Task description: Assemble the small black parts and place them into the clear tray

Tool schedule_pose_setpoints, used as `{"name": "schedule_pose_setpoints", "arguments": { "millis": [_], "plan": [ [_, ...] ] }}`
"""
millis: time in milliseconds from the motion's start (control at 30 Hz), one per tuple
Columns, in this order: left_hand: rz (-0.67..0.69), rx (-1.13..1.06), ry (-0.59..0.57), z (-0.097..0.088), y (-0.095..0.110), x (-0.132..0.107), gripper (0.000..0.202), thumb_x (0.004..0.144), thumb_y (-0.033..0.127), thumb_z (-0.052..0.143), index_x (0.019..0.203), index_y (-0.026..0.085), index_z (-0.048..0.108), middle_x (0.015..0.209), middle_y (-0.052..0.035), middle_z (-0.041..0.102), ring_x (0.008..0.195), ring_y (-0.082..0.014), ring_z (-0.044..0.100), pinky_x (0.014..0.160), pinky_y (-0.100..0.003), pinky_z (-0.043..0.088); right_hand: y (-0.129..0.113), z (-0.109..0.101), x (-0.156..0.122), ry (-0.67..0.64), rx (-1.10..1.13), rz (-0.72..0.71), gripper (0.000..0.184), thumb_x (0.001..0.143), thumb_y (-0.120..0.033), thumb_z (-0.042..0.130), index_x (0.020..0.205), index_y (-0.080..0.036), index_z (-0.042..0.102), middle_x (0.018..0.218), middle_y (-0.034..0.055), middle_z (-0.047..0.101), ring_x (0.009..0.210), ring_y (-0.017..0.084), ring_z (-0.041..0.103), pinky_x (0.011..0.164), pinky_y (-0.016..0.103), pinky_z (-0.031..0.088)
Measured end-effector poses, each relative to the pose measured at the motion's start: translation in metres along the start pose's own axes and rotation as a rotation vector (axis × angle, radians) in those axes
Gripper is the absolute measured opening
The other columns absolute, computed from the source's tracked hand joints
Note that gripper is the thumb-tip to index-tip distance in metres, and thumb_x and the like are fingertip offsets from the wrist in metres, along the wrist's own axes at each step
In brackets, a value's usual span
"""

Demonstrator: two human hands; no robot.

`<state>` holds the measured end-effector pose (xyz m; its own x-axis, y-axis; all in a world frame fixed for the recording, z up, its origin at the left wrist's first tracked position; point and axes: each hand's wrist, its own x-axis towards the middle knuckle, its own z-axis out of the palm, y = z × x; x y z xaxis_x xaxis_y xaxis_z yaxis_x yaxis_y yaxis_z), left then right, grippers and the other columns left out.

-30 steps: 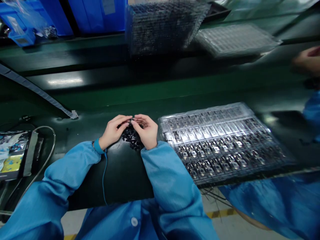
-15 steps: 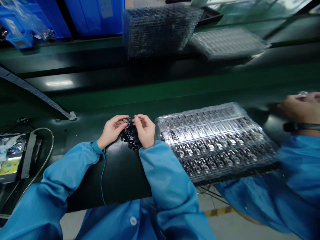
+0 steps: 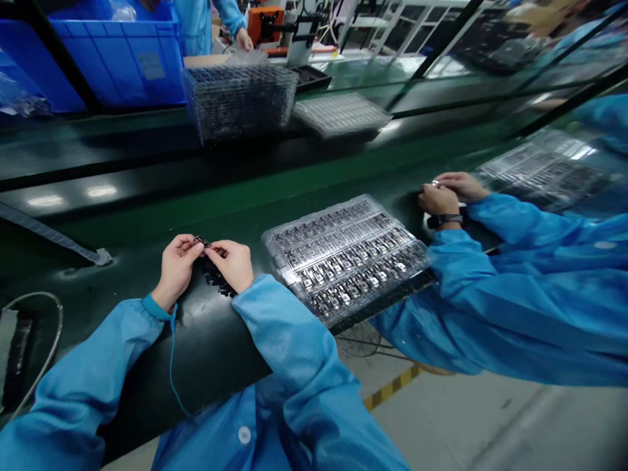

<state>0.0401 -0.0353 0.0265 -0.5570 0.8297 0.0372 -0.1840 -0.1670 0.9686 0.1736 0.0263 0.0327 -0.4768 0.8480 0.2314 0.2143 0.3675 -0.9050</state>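
Note:
Between my fingertips is a small dark electronic part [image 3: 203, 242], too small to make out in detail. My left hand [image 3: 177, 265] pinches its left end and wears a teal wrist strap with a thin cord. My right hand [image 3: 232, 263] closes on the part from the right with thumb and forefinger. A loose pile of small black pieces [image 3: 216, 282] lies on the dark green bench just below the hands, partly covered by my right hand. To the right, a clear plastic tray [image 3: 338, 265] holds rows of small metallic modules.
On the right a co-worker's hands [image 3: 444, 196] handle a small shiny piece, near another filled tray [image 3: 549, 167]. A tall stack of clear trays [image 3: 240, 101], a flat tray [image 3: 343, 114] and a blue bin [image 3: 120, 65] stand on the back shelf. A cable [image 3: 57, 327] curves at left.
My view has swung right and tilted up, bringing in the co-worker's arms and the background. The part between my hands has turned from upright to lying more level.

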Motion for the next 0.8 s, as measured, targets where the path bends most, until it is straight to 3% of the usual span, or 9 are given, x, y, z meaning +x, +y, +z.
{"name": "schedule_pose_setpoints", "arguments": {
  "millis": [133, 267, 367, 500, 633, 800],
  "plan": [
    [0.015, -0.006, -0.029, 0.002, 0.004, -0.001, 0.033, 0.066, 0.028, 0.084, 0.087, 0.018, 0.061, 0.089, -0.0024, 0.068, 0.080, -0.0130, 0.065, 0.071, -0.024, 0.053, -0.007, -0.005, -0.001, 0.016, -0.067, -0.017, 0.010, 0.088, -0.028, 0.068, 0.086, -0.021, 0.074, 0.083, 0.0000, 0.074, 0.071, 0.014, 0.067, 0.072, 0.023, 0.051],
    [0.035, 0.055, -0.100, 0.000, 0.003, -0.002, 0.037, 0.070, 0.030, 0.082, 0.100, 0.019, 0.063, 0.099, -0.0053, 0.068, 0.085, -0.0148, 0.066, 0.070, -0.024, 0.052, -0.012, -0.022, -0.005, 0.026, -0.086, -0.036, 0.015, 0.090, -0.032, 0.064, 0.088, -0.020, 0.072, 0.084, 0.0013, 0.073, 0.072, 0.014, 0.066, 0.073, 0.024, 0.052],
    [0.044, 0.170, -0.130, -0.003, 0.000, -0.004, 0.037, 0.074, 0.034, 0.078, 0.104, 0.019, 0.063, 0.095, -0.0051, 0.066, 0.080, -0.0146, 0.064, 0.067, -0.024, 0.051, -0.017, -0.053, -0.012, 0.100, -0.086, 0.040, 0.021, 0.089, -0.037, 0.062, 0.086, -0.019, 0.072, 0.080, 0.0019, 0.073, 0.069, 0.016, 0.066, 0.071, 0.025, 0.052],
    [0.060, 0.318, -0.173, -0.007, -0.006, -0.005, 0.030, 0.078, 0.035, 0.074, 0.101, 0.018, 0.064, 0.085, -0.0028, 0.064, 0.075, -0.0138, 0.062, 0.067, -0.025, 0.050, -0.016, -0.114, -0.024, 0.203, -0.202, 0.236, 0.028, 0.082, -0.043, 0.065, 0.080, -0.017, 0.072, 0.073, 0.0043, 0.072, 0.067, 0.019, 0.066, 0.068, 0.028, 0.052],
    [0.113, 0.418, -0.248, -0.009, -0.009, -0.006, 0.025, 0.081, 0.033, 0.069, 0.101, 0.018, 0.065, 0.086, -0.0028, 0.065, 0.074, -0.0141, 0.062, 0.067, -0.026, 0.050, -0.002, -0.167, -0.033, 0.142, -0.303, 0.469, 0.031, 0.073, -0.046, 0.070, 0.070, -0.015, 0.071, 0.063, 0.0044, 0.068, 0.060, 0.019, 0.064, 0.058, 0.027, 0.047],
    [0.156, 0.472, -0.271, -0.009, -0.009, -0.006, 0.020, 0.082, 0.028, 0.065, 0.100, 0.019, 0.066, 0.083, -0.0024, 0.065, 0.072, -0.0142, 0.062, 0.065, -0.025, 0.048, 0.022, -0.192, -0.036, 0.079, -0.328, 0.691, 0.031, 0.068, -0.044, 0.072, 0.061, -0.015, 0.067, 0.050, 0.0015, 0.060, 0.044, 0.012, 0.051, 0.048, 0.025, 0.038]
  ]
}}
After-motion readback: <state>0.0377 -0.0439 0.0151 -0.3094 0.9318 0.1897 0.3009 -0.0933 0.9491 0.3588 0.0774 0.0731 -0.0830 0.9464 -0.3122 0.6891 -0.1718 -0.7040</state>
